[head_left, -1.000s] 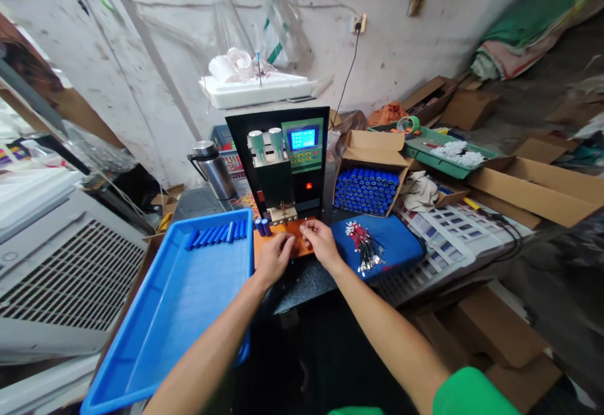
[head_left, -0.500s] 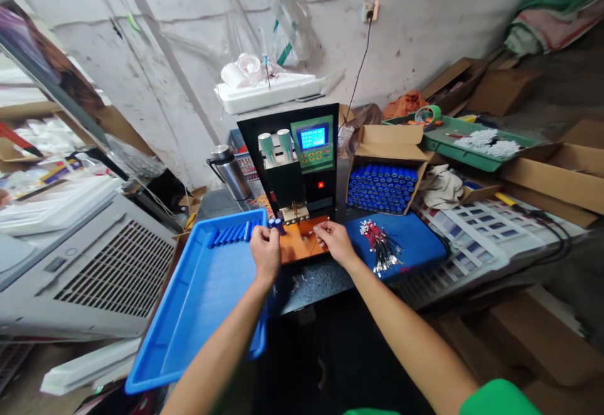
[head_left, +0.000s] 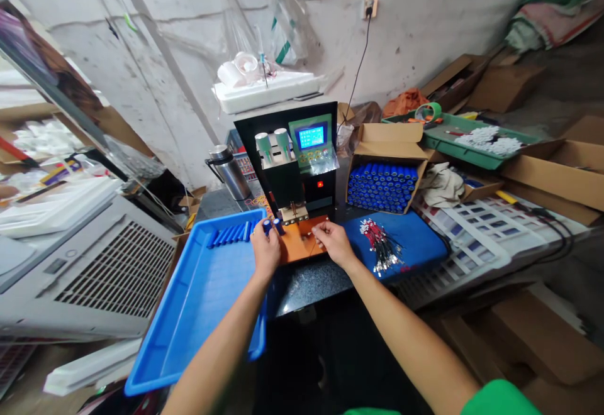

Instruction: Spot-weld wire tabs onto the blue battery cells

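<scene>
My left hand point(head_left: 267, 248) is closed on a blue cylindrical battery point(head_left: 267, 224), its end facing up toward me. Beside it, another blue cell point(head_left: 277, 223) shows near the orange work plate point(head_left: 293, 243); whether the two are joined I cannot tell. My right hand point(head_left: 334, 242) pinches a thin wire lead point(head_left: 311, 234) over the plate's right side. Just beyond both hands stands a black spot welder point(head_left: 292, 179) with a lit screen and two electrode pins. A bundle of red and black wire leads point(head_left: 377, 242) lies on a blue pad to the right.
At left, a blue tray point(head_left: 207, 302) holds a row of blue cells. A cardboard box point(head_left: 391, 133) full of blue cells stands right of the welder. A steel flask point(head_left: 229, 173) is behind the tray, and a green tray point(head_left: 465, 144) sits at back right.
My left hand has shifted slightly left and its fingers have turned, so the battery's end now shows between them. My right hand stays nearly in place with the wire lead.
</scene>
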`<state>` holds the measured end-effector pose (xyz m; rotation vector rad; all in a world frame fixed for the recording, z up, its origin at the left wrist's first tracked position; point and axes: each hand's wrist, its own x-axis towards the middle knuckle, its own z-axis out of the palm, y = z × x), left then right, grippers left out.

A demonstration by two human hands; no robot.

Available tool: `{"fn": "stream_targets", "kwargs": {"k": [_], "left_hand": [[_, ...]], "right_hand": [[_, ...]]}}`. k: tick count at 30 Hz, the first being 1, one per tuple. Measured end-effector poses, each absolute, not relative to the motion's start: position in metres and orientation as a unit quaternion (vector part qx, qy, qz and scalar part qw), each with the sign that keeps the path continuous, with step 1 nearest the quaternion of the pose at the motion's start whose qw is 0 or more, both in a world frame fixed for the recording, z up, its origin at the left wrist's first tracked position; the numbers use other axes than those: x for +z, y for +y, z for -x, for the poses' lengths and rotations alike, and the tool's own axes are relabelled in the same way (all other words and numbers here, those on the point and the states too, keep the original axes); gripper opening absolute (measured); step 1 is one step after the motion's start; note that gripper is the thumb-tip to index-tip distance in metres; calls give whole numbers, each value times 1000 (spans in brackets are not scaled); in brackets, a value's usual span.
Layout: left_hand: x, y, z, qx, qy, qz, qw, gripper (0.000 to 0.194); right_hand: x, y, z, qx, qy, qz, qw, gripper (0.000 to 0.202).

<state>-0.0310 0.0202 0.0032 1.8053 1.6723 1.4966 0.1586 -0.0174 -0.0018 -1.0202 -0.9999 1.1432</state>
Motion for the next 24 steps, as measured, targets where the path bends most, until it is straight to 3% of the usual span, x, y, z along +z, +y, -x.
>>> {"fn": "stream_targets", "kwargs": {"k": [5,13,18,24], "left_hand": [[20,3,24,538,582,-606,70,25],[36,-17,5,572,514,-634,87,32],[21,-13,3,546,520,-629,189,37],[18,-11,-2,428,505,-674,328,26]], "right_hand": [[-1,-17,-158,496,-423,442,616,30],[-3,-16,-159,500,-416,445,615,29],[0,-16,-158,497,-414,441,622,30],[-1,-14,-158,500,-413,438,623,31]]}}
